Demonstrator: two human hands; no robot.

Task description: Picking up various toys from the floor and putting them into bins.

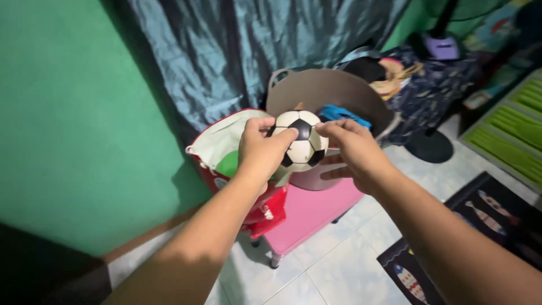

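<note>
Both hands grip small football — above red bag.

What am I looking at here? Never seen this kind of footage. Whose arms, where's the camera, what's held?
There is no machine here. It is one picture from a camera worn on a person's head, looking down along their own two bare arms.

Both hands grip a small black-and-white ball in mid-air: the left hand on its left side with the thumb across the front, the right hand on its right side.

Under and behind the ball, a red bag with a pale lining stands open, with something green inside. Beside it, a brown tub with handles holds clothes, including a blue piece. Both seem to sit on a low pink table on a tiled floor.

Around them are a green wall, a bluish curtain and a dark patterned mat at right.
</note>
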